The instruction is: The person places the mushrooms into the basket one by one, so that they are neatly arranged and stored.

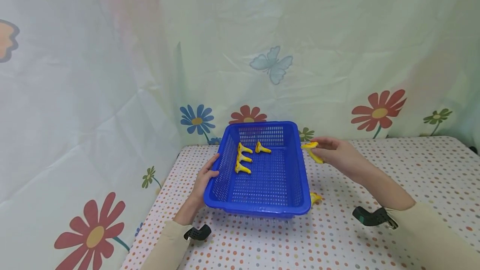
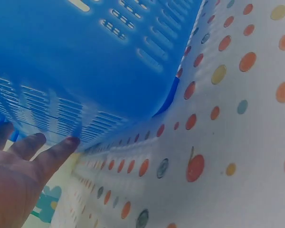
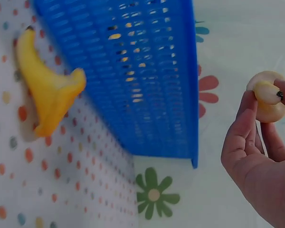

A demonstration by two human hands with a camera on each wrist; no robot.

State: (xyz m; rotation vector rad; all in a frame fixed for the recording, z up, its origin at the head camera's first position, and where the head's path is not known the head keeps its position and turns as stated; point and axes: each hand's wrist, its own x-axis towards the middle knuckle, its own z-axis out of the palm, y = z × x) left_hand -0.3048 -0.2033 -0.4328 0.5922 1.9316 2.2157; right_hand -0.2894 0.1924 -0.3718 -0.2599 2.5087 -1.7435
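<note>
A blue plastic basket (image 1: 258,210) sits on the dotted cloth. My left hand (image 1: 204,175) holds its left side, the thumb lapping the rim and the fingers against the outer wall in the left wrist view. Beyond the basket's right rim, raised above the cloth, my right hand (image 1: 335,155) pinches a yellow banana-like piece (image 1: 313,153) with a flared end; the right wrist view shows its dark-tipped stem. Inside the basket lie similar pieces: three in a column (image 1: 243,158) at left and another (image 1: 263,148) to their right. One more yellow piece (image 3: 47,85) lies outside, near the basket's right wall.
White cloth with coloured dots (image 1: 262,247) covers the table. Behind and at left hangs a pale curtain (image 1: 318,32) printed with flowers and a butterfly. Dark wrist-worn devices (image 1: 371,216) sit at both cuffs.
</note>
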